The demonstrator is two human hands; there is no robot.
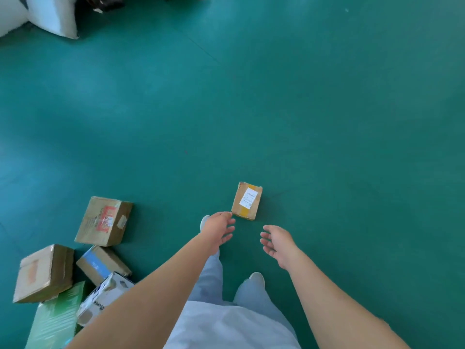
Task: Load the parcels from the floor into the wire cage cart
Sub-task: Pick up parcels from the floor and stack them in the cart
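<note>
Both bare arms are reaching forward and down over the green floor (327,96). The left hand (219,229) is hanging with its back turned up, fingers loosely spread and pointing right; its grip is open and holding nothing, and the knuckles are appearing just beside the near left corner of a small parcel (246,201), though contact cannot be told. The right hand (278,244) is turning its palm to the left, fingers relaxed and slightly bent, its grip likewise wide and empty, hovering near and right of that corner. The small parcel, brown card with a white label and yellow tape, is lying flat on the floor just beyond the hands. To the near left a heap of parcels is sitting: a tilted brown box with red print (103,221), a plain brown box (44,273), a box with blue tape (102,264), a white printed box (105,295) and a green package (56,321). At the far left a white sack (54,17) is resting
</note>
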